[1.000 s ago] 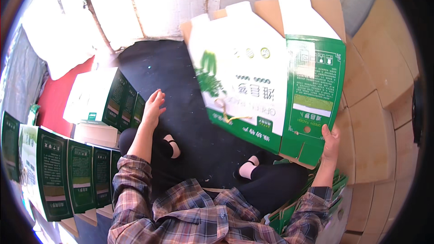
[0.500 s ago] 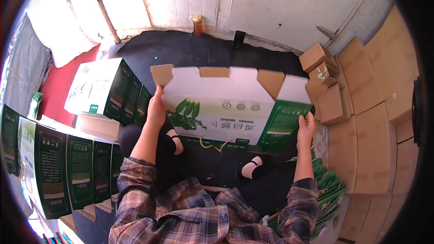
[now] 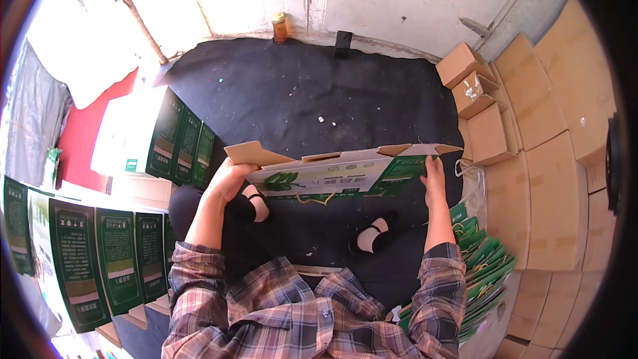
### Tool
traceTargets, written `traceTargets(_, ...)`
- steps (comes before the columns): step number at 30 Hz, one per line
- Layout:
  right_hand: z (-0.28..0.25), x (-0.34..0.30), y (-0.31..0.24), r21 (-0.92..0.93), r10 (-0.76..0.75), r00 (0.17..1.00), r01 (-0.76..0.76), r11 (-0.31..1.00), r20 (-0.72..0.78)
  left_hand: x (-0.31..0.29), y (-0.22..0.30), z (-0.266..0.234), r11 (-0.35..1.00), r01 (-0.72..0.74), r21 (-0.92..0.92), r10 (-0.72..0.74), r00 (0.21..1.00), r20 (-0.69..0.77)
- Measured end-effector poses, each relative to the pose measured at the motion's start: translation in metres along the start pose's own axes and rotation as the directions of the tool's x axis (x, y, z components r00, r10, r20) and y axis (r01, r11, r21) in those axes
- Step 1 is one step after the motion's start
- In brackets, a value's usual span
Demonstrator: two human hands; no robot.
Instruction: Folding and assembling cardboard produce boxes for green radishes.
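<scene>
Our brown-and-grey plaid-sleeved arms (image 3: 198, 276) reach forward, well apart, our bare left hand (image 3: 230, 180) curled in a grip, our bare right hand (image 3: 434, 182) gripping with fingers (image 3: 436, 165) pointing forward.

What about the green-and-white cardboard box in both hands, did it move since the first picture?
Yes. The green-and-white cardboard box has moved left, away from the stacked brown cardboard boxes at the right.

Two hands (image 3: 229, 181), one held carton (image 3: 359, 178) with one yellow cord (image 3: 316, 200), two feet (image 3: 367, 239), one lidded jar (image 3: 279, 29), one black block (image 3: 343, 41) and three small brown boxes (image 3: 490, 134) are counted, while the flattened green cartons (image 3: 488, 271) are packed too tightly to be numbered.
</scene>
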State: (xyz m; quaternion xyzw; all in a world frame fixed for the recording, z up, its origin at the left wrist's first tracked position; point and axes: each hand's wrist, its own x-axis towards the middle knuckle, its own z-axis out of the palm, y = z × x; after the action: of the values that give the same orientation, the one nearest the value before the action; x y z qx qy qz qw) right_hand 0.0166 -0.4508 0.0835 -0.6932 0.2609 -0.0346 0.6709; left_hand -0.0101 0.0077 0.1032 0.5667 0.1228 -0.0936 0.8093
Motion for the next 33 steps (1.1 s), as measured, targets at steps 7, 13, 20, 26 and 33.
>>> traceTargets(7,0.018,-0.014,0.004,-0.548,-0.702,0.707,0.555,0.626,-0.086,0.006,-0.034,-0.003,0.995,0.08,0.066,-0.085,0.994,0.068)
traceTargets(13,0.07,-0.085,-0.087,-0.378,-0.783,0.43,0.886,0.27,0.45,0.012,-0.032,-0.008,0.995,0.03,0.094,-0.034,0.999,0.038)
traceTargets(20,0.034,-0.037,-0.011,-0.606,-0.57,0.821,0.449,0.657,-0.01,0.008,-0.031,-0.007,0.995,0.072,0.068,-0.075,0.996,0.047)
traceTargets(26,0.053,-0.028,0.004,-0.647,-0.552,0.833,0.403,0.647,-0.033,0.005,-0.031,-0.004,0.993,0.055,0.107,-0.066,0.992,0.103)
traceTargets(33,0.059,-0.015,0.004,-0.642,-0.515,0.847,0.325,0.695,-0.129,-0.007,-0.018,0.011,0.985,0.044,0.17,-0.061,0.994,0.093)
